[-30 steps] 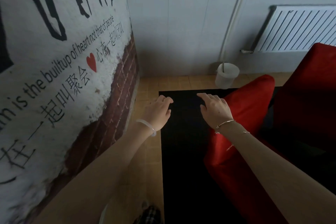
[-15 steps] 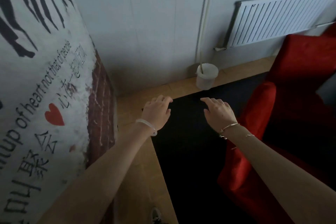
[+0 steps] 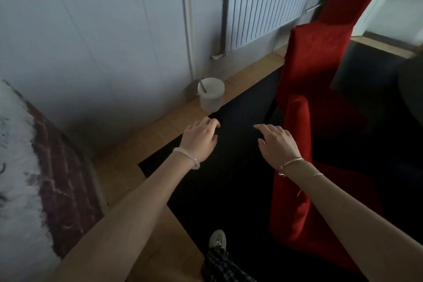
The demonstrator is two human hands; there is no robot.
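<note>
Left hand and right hand hover palm-down, holding nothing, over the black floor mat. The left fingers lie loosely curled together and the right fingers are slightly spread. The mat lies beneath and ahead of both hands, its far edge running diagonally past the white bucket; the left hand is nearer that edge, the right nearer the red armchair.

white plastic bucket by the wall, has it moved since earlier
No. The white plastic bucket still stands at the foot of the thin wall pipe, beside the black floor mat; only the camera turned.
</note>
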